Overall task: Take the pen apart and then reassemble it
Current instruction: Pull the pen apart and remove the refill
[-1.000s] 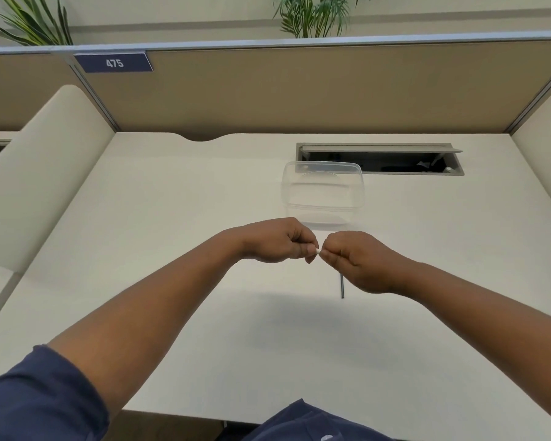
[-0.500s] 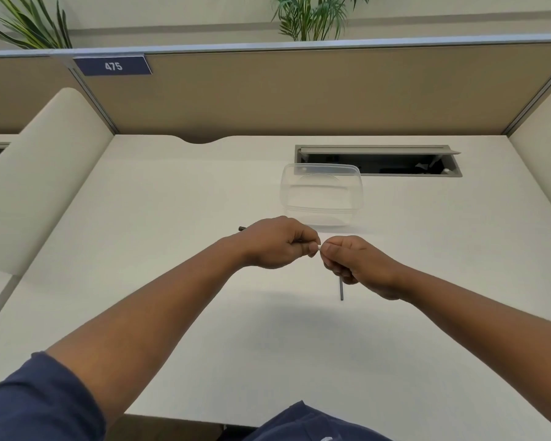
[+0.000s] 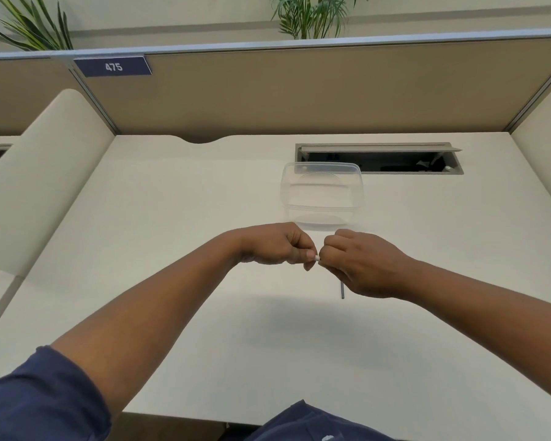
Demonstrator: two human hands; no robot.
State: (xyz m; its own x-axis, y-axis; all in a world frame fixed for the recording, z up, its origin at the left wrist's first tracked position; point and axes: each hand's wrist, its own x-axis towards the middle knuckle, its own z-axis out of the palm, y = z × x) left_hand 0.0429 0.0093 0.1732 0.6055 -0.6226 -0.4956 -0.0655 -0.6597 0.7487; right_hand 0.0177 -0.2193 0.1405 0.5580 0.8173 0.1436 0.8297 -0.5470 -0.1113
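Pen (image 3: 316,258) pinched between left hand (image 3: 275,245) and right hand (image 3: 361,264) fingertips, above desk (image 3: 172,218).

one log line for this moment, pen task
hands: left hand and right hand pinch white pen piece | desk: grey rod, clear container

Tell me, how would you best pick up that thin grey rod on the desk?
Pinch the grey rod at its near end, coming from above. It seems to lie flat on the desk, pointing away from the person, and its far part is hidden under the right hand, so only that end is free.
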